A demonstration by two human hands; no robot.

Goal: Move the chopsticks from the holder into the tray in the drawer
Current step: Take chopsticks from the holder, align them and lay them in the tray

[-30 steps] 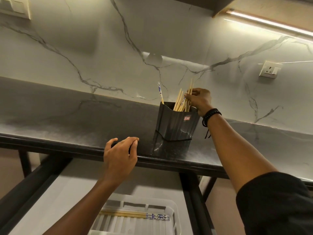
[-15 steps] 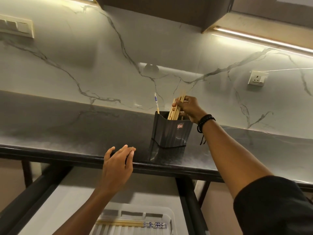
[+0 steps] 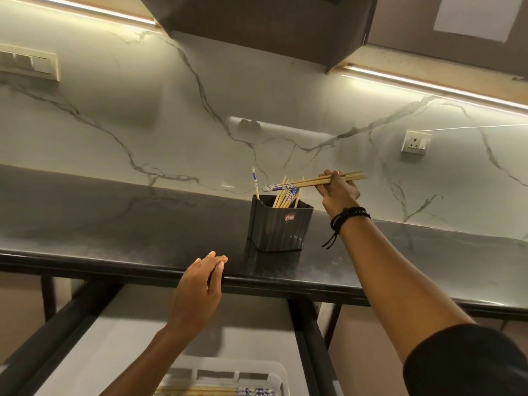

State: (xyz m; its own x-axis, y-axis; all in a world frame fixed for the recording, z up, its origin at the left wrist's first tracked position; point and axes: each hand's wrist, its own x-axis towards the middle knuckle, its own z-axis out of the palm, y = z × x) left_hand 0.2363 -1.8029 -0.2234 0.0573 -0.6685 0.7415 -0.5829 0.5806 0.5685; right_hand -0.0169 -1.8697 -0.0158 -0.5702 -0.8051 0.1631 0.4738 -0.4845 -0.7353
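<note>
lifted clear of the holder [image 3: 278,225], chopsticks [image 3: 313,181] lie pinched in right hand [image 3: 338,190]; left hand [image 3: 200,290] loosely open.

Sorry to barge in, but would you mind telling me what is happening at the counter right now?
A person is moving chopsticks out of a dark holder on the black counter. The right hand grips a small bundle of chopsticks, lifted clear of the holder and held roughly level above it. More chopsticks stand in the holder. The left hand rests open at the counter's front edge. Below, a white tray in the open drawer already holds some chopsticks.
</note>
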